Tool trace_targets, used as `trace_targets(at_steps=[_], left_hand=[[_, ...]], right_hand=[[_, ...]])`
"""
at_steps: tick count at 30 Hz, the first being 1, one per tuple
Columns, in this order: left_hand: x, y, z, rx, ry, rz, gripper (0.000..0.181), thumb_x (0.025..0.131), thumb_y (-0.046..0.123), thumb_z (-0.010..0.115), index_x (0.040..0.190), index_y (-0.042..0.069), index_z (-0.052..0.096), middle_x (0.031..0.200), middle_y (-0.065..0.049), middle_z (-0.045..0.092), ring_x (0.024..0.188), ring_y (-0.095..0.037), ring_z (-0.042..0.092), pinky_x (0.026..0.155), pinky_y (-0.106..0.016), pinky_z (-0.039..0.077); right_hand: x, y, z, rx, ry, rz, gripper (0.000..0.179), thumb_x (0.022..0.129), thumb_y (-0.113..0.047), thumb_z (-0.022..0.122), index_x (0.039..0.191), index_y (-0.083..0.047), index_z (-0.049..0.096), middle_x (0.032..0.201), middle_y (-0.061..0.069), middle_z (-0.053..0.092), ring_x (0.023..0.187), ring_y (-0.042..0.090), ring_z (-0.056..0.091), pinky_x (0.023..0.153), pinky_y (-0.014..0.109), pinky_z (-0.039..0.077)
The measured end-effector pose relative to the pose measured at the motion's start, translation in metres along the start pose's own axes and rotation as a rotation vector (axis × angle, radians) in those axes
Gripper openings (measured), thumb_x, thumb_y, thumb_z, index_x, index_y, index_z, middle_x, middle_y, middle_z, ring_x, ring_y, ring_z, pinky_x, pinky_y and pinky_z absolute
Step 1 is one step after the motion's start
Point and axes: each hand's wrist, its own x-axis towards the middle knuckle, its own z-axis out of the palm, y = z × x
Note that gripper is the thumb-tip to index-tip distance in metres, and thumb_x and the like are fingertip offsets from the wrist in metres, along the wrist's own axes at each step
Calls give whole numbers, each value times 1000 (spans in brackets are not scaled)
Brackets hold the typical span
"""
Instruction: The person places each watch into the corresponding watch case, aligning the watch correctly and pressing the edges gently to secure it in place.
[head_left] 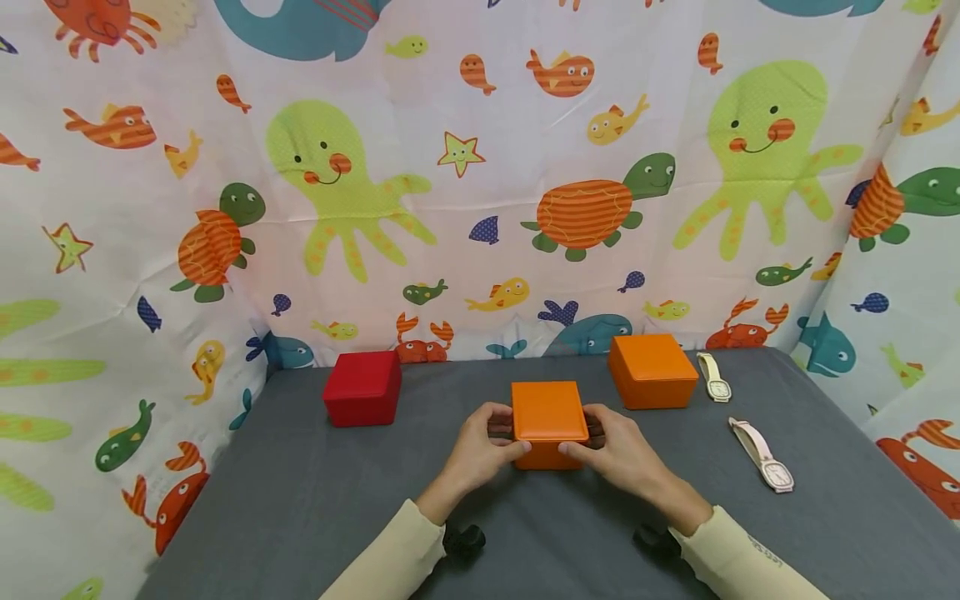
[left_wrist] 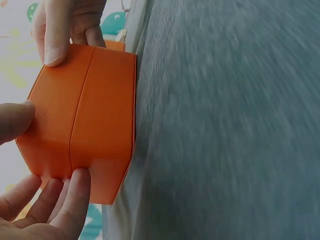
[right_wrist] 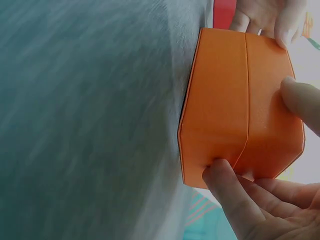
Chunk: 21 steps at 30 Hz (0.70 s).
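Observation:
An orange watch box (head_left: 549, 412) with a thin lid seam sits closed on the grey cloth. My left hand (head_left: 483, 446) grips its left side, the thumb on the front face and the fingers along the side. On the opposite side my right hand (head_left: 622, 450) holds it the same way, thumb on the front. Both wrist views show the box (left_wrist: 100, 110) between the two hands, its seam unbroken. What lies inside is hidden.
A second orange box (head_left: 652, 372) stands behind to the right, beside a pale-strapped watch (head_left: 714, 379). Nearer lies another watch (head_left: 763, 457) with a pinkish strap. To the left sits a red box (head_left: 363, 389). A sea-animal curtain (head_left: 480, 250) borders the grey table (head_left: 285, 508).

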Motion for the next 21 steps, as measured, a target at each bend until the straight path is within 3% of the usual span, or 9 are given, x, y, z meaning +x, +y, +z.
trace_targets(at_steps=[10, 17, 21], left_hand=[[-9, -8, -30, 15, 17, -31, 50, 82, 17, 77, 123, 3, 52, 116, -11, 57, 101, -25, 59, 85, -30, 53], [-20, 11, -51, 14, 8, -42, 51, 84, 9, 73, 126, -6, 49, 120, -20, 56, 104, -36, 58, 87, -40, 52], [-18, 1, -59, 24, 17, -67, 52, 83, 12, 74, 127, -3, 50, 121, -17, 56, 105, -34, 58, 88, -38, 52]], right_hand=[[14, -19, 22, 50, -20, -7, 68, 78, -42, 77, 128, -4, 51, 109, 3, 62, 88, 13, 62, 77, 31, 55], [24, -31, 36, 90, -27, -23, 65, 78, -40, 78, 126, -3, 52, 109, 3, 61, 89, 15, 63, 78, 32, 55], [29, -34, 41, 84, -39, -17, 66, 78, -42, 77, 126, -5, 53, 108, 1, 61, 88, 13, 62, 78, 32, 55]])
